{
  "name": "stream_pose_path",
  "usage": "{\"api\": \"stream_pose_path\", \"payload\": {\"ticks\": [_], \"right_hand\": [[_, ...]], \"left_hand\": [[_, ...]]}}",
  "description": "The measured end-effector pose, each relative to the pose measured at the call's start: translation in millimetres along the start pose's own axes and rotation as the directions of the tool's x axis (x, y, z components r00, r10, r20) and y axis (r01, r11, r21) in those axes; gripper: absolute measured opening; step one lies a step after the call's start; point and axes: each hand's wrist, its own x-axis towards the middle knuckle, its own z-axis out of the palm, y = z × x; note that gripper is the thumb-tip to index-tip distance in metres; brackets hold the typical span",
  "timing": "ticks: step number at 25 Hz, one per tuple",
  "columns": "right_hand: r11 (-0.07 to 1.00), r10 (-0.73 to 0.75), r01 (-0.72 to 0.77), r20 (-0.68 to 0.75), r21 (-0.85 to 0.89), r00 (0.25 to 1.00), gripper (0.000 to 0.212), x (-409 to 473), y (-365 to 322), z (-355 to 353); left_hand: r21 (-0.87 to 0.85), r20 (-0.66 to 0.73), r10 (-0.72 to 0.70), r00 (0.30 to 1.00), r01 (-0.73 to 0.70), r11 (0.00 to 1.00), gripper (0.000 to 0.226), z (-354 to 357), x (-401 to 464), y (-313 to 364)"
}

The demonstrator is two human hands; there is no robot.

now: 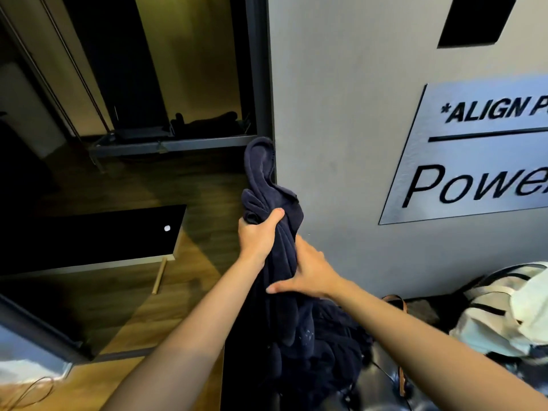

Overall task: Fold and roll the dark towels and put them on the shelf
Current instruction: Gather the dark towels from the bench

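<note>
- Your left hand grips a bunched dark towel in a closed fist, thumb wrapped over the cloth, holding it up in front of the grey wall.
- Your right hand lies against the hanging part of the towel just below, thumb spread out; its fingers are hidden behind the cloth.
- The towel trails down into a heap of dark towels beneath your arms.
- A cream bag sits to the right, under a silver sign.
</note>
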Motion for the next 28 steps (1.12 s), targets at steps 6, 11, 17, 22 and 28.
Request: {"api": "stream_pose_path", "payload": {"ticks": [6, 11, 17, 22, 28], "right_hand": [[0.939, 0.018, -0.055, 0.112, 0.339, 0.994, 0.085, -2, 10, 71], [0.975, 0.156, -0.078, 0.392, -0.209, 0.907, 0.110, -6, 97, 103], [0.842, 0.432, -0.346, 0.135, -0.414, 0.891, 0.065, -6, 269, 164], [0.791, 0.535, -0.424, 0.163, -0.441, 0.829, 0.066, 36, 347, 208], [0.848, 0.397, -0.407, -0.104, -0.338, 0.912, 0.030, 43, 352, 212]], "left_hand": [[0.123, -0.078, 0.027, 0.997, -0.017, 0.992, 0.035, -27, -7, -23], [0.234, -0.135, -0.006, 0.991, 0.038, 0.972, 0.036, -42, 0, -81], [0.390, -0.135, -0.040, 0.990, 0.090, 0.916, 0.025, -61, 33, -197], [0.397, -0.158, -0.077, 0.984, 0.135, 0.908, 0.026, -57, 52, -270], [0.384, -0.144, -0.088, 0.986, 0.138, 0.913, 0.024, -55, 69, -267]]}}
